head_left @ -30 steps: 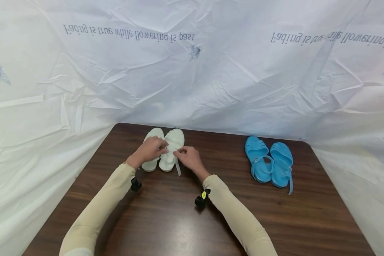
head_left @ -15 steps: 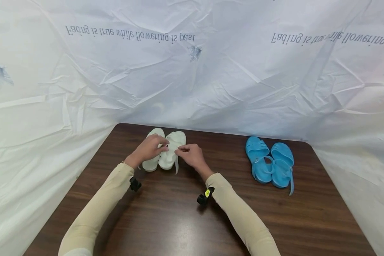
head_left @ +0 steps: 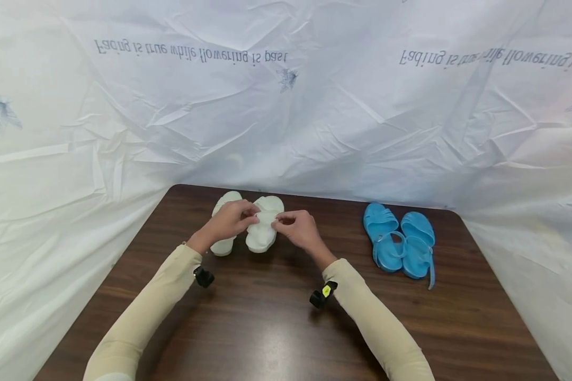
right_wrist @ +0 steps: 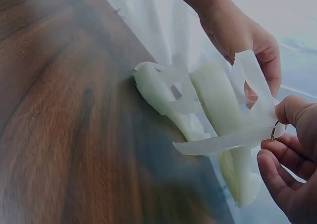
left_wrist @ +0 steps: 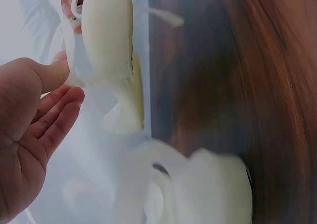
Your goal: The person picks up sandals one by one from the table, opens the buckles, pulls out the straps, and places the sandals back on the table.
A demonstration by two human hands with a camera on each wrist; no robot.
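A white sandal [head_left: 261, 241] is held between both hands at the far left part of the table, its heel strap standing up. My left hand [head_left: 231, 218] pinches this strap on one side between thumb and fingers. On the other side my right hand [head_left: 297, 228] pinches the strap at a small metal buckle [right_wrist: 273, 131]. From that buckle a loose strap end [right_wrist: 213, 144] sticks out, seen in the right wrist view. The second white sandal [head_left: 224, 247] lies just left of the first, partly hidden behind my left hand.
Two blue sandals, one [head_left: 381, 217] beside the other [head_left: 421, 225], lie at the far right of the brown wooden table [head_left: 267, 307], one strap hanging loose. A pale printed sheet [head_left: 314, 132] hangs behind the table's far edge.
The held white sandal has moved right, opening a gap from its mate. My right hand has moved right and slightly up with it; my left hand has shifted slightly right.
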